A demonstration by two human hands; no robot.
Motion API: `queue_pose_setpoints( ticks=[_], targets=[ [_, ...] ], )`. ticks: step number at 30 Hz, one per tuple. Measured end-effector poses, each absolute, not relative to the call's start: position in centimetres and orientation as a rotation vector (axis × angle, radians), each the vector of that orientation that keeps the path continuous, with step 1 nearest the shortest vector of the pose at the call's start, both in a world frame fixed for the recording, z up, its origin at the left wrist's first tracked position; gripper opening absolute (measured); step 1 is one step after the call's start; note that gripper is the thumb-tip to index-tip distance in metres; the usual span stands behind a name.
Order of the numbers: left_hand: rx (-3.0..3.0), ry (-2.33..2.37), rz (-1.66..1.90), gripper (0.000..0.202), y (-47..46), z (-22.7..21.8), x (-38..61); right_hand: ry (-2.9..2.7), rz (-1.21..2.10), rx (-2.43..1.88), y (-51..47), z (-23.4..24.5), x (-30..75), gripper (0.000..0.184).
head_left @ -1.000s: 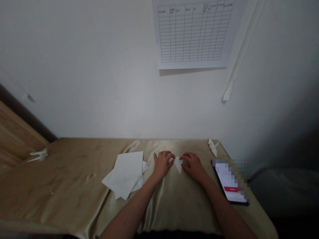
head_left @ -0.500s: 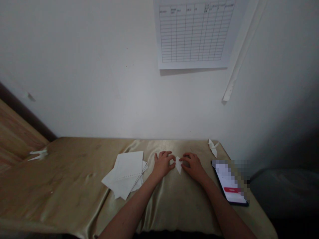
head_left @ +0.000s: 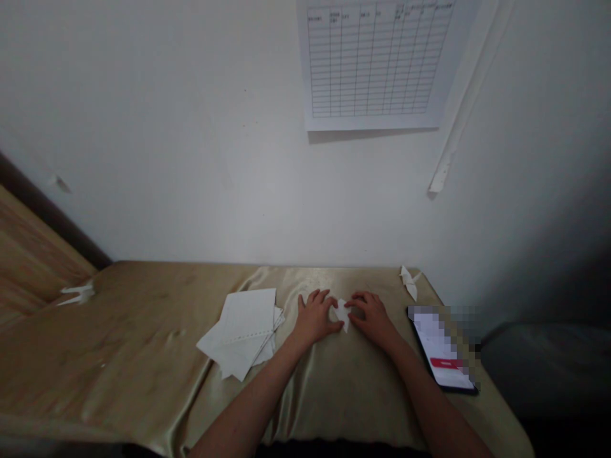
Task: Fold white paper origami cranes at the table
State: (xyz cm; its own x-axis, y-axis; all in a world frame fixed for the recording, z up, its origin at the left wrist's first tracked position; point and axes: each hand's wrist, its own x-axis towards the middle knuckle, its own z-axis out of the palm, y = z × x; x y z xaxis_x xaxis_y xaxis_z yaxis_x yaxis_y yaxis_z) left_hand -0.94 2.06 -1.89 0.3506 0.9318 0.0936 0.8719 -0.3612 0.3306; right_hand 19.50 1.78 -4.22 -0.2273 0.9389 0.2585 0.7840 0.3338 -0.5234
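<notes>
A small folded piece of white paper [head_left: 342, 311], shaped like a narrow kite with its point toward me, lies on the cloth between my hands. My left hand [head_left: 316, 318] has its index finger at the paper's left edge and its thumb against the lower point; the other fingers are raised and bent. From the right, my right hand [head_left: 370, 313] grips the paper's edge with thumb and index finger. The fingertips partly cover the folds.
Loose white paper sheets [head_left: 248, 318] lie left of my hands. On the right are a phone [head_left: 442, 350] and a folded paper crane [head_left: 409, 283]. Another white folded paper [head_left: 80, 293] sits far left. A printed chart [head_left: 372, 70] hangs on the wall behind the cloth-covered table [head_left: 143, 356].
My left thumb has moved down along the paper to its lower point, away from the index finger. My right hand stays at the right edge. The view has shifted slightly.
</notes>
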Motion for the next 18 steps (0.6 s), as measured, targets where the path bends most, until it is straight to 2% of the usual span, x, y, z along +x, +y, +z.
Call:
queue_pose_setpoints(
  ticks=[14,18],
  targets=[
    [2.355,1.607,0.296,0.074,1.5,-1.83,-0.58,-2.082,0.397,-1.522,1.75,-3.96,19.52,0.031],
    [2.355,1.592,0.328,0.076,1.48,-1.98,-0.67,-2.078,0.398,-1.506,1.83,-4.06,19.6,0.031]
  ],
)
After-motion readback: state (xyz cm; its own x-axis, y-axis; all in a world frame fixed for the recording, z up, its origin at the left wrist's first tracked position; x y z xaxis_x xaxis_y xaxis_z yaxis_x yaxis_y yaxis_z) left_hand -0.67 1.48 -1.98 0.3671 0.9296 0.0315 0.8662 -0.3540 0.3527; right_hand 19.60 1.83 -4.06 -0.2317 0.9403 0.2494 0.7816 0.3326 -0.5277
